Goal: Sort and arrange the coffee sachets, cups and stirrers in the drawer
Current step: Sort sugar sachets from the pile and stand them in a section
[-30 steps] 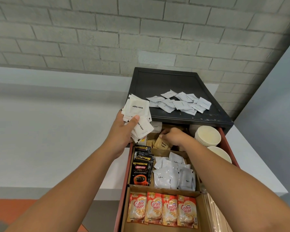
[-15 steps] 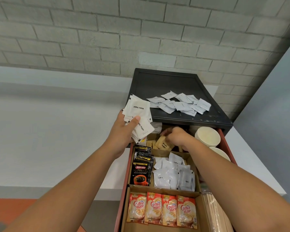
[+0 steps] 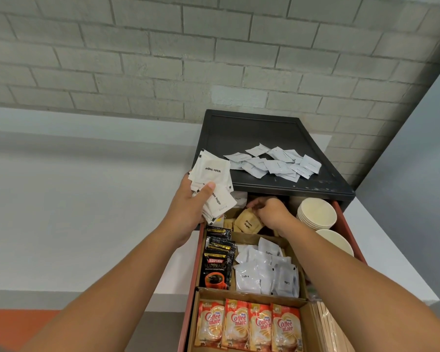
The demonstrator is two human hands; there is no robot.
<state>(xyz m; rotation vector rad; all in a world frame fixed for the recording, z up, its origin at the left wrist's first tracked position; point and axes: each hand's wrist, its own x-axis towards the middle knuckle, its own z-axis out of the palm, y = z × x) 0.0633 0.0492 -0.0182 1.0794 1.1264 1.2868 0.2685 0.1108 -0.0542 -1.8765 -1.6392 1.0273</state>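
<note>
My left hand (image 3: 188,207) grips a fanned stack of white sugar sachets (image 3: 212,179) above the drawer's back left corner. My right hand (image 3: 269,213) reaches into the back compartment of the red drawer (image 3: 351,237), fingers curled among brown sugar sachets (image 3: 247,222); what it holds is hidden. In the cardboard compartments lie black Kopiko sachets (image 3: 216,265), white coffee sachets (image 3: 267,273) and orange Coffee mate sachets (image 3: 249,326). Stacked paper cups (image 3: 318,214) stand at the drawer's right. Wooden stirrers (image 3: 328,329) lie along its right front.
Several loose white sachets (image 3: 272,163) lie on the black cabinet top (image 3: 252,130) behind the drawer. A grey brick wall (image 3: 214,59) rises beyond. A white ledge (image 3: 74,199) runs to the left, and orange floor (image 3: 15,323) shows at the bottom left.
My right hand has shifted slightly deeper and rightward among the brown sugar sachets. The left hand with its white sugar stack has stayed nearly still.
</note>
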